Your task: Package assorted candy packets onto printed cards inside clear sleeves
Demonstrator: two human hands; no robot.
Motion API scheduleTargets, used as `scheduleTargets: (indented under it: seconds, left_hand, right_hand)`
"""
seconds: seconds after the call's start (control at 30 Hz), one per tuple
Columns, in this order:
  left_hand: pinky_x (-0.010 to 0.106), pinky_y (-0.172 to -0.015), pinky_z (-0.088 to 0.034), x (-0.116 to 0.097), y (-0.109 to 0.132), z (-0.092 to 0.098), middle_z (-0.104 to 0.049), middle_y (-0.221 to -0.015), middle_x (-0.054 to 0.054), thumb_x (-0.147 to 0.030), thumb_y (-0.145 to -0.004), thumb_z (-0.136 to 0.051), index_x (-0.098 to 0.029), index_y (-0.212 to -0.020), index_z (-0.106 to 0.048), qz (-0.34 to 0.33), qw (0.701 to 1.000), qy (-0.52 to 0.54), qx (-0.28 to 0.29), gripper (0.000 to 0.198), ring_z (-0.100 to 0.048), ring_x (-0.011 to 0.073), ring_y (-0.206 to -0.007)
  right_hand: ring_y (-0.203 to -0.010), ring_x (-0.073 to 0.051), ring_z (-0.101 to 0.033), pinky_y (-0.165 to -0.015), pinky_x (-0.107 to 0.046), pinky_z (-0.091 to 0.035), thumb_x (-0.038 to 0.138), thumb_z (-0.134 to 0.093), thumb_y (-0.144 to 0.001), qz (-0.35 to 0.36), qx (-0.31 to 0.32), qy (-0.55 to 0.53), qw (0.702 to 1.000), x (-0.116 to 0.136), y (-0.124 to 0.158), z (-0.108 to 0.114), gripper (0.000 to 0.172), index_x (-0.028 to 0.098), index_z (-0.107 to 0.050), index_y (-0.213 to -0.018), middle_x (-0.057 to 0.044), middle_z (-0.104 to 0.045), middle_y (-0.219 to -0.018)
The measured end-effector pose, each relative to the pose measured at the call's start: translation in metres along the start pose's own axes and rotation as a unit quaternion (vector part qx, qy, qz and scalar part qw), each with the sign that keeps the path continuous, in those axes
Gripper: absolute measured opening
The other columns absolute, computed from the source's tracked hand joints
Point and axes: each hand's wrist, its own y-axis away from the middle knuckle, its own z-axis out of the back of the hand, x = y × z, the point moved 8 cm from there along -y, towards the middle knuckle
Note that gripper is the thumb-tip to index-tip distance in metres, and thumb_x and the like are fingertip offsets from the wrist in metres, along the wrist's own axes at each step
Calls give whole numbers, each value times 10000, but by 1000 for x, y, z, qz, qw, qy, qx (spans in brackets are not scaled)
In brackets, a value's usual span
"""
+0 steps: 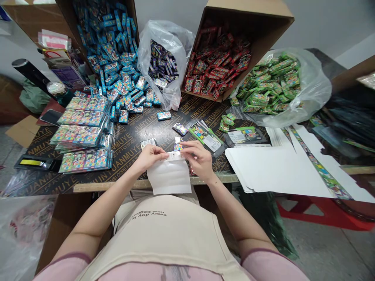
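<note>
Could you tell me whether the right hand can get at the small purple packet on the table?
Probably yes: only bare tabletop separates the right hand from the purple packet, though it's pinching another packet.

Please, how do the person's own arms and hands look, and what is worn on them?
The left hand and right hand are bare, with no gloves, and the left forearm and right forearm are bare too. The short pink left sleeve and right sleeve have darker hems. A cream apron with dark printed words covers the front.
</note>
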Motion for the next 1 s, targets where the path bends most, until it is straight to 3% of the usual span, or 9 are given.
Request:
scheduleTargets:
  seconds: [0.13,0.27,0.37,0.5,0.63,0.7,0.77,0.83,1.0]
  left_hand:
    - [208,-456,-276,-2,-1,0,-558,-469,-10,-431,-581,-735,-138,-539,-678,-18,999,-29,-14,301,-411,78,-458]
    - [211,-465,-302,-4,0,-3,-573,-476,-9,-437,-599,-725,-138,-547,-681,-32,999,-37,-5,307,-427,83,-467]
    - [209,-472,-304,-5,1,-3,-547,-460,-20,-430,-601,-726,-135,-541,-673,-34,999,-36,-12,306,-408,74,-461]
    - [207,-459,-286,0,0,-2,-529,-456,-26,-433,-605,-728,-133,-547,-672,-17,999,-27,-13,310,-387,66,-448]
    - [203,-445,-280,6,-2,5,-545,-458,-20,-448,-593,-748,-133,-547,-669,-12,999,-18,-40,328,-400,70,-441]
    - [202,-441,-284,10,-4,5,-563,-469,-14,-454,-595,-750,-133,-563,-678,-12,999,-11,-41,331,-414,74,-441]
    - [201,-441,-297,13,-7,2,-578,-482,-8,-455,-606,-746,-133,-575,-686,-13,999,-15,-30,329,-429,78,-444]
    - [202,-455,-327,17,-12,-1,-610,-521,-1,-445,-617,-744,-134,-621,-708,-20,999,-26,-27,313,-467,89,-467]
    - [204,-478,-375,39,-31,7,-631,-548,3,-395,-532,-802,-124,-640,-711,-16,997,2,-78,305,-511,99,-490]
  right_hand:
    - [-1088,-220,-609,-966,-418,-461,301,-590,-889,-67,-36,-48,996,-12,-5,6,169,253,-654,-1038,-65,-675,-1139]
    - [-1078,-229,-611,-1004,-449,-409,268,-619,-858,-53,88,13,995,-11,-6,-20,512,271,-479,-1351,-49,-710,-1078]
    - [-980,-228,-632,-1006,-471,-391,243,-604,-874,1,96,47,994,-3,-3,-28,441,292,-542,-1308,-18,-749,-934]
    - [-871,-207,-642,-1016,-461,-396,219,-650,-855,69,20,26,997,10,1,-14,364,350,-630,-1194,25,-753,-832]
    - [-965,-204,-636,-975,-415,-462,281,-671,-844,-37,-115,-37,992,-11,3,16,468,352,-552,-1291,-7,-725,-944]
    - [-990,-199,-633,-922,-381,-505,360,-731,-782,-111,-90,-70,987,-29,5,12,722,340,-397,-1422,-56,-653,-1169]
    - [-878,-162,-640,-810,-328,-546,428,-784,-703,-155,-9,-113,981,-42,8,-4,958,348,-245,-1491,-90,-548,-1314]
    - [-712,-102,-595,-710,-278,-549,455,-773,-703,-173,34,-146,973,-51,12,-13,993,355,-194,-1504,-91,-527,-1304]
    - [-683,-93,-569,-716,-280,-551,370,-711,-762,-198,-22,-97,975,-78,19,15,956,358,-125,-1517,-101,-490,-1291]
